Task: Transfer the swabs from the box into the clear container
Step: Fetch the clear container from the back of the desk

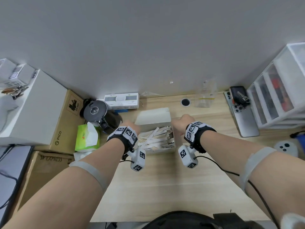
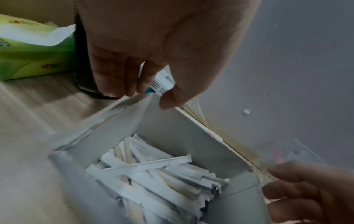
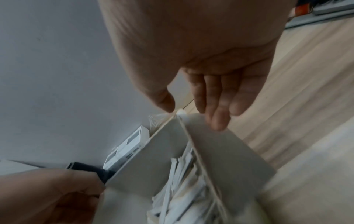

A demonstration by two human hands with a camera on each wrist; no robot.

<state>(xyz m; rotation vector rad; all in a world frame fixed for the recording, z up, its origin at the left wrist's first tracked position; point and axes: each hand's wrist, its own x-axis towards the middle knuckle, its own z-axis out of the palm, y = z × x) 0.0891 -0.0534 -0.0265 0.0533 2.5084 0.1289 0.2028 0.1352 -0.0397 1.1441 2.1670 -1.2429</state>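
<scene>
A white cardboard box (image 1: 156, 150) stands open on the middle of the wooden desk, its lid flap (image 1: 153, 116) raised at the back. Several paper-wrapped swabs (image 1: 156, 138) lie jumbled inside, also seen in the wrist views (image 2: 153, 174) (image 3: 184, 181). My left hand (image 1: 133, 128) pinches the box's far left corner, thumb (image 2: 170, 98) inside and fingers (image 2: 118, 75) outside. My right hand (image 1: 179, 123) pinches the far right corner (image 3: 189, 112), its fingers (image 3: 216, 109) lying on the side flap. The clear container (image 1: 204, 96) stands against the wall, behind and to the right of the box.
A black kettle (image 1: 99, 114) and a green tissue pack (image 1: 86, 138) sit just left of the box. A small white carton (image 1: 121, 100) lies by the wall. Phones (image 1: 244, 119) and a plastic drawer unit (image 1: 277, 96) stand at the right, cardboard boxes (image 1: 66, 121) at the left.
</scene>
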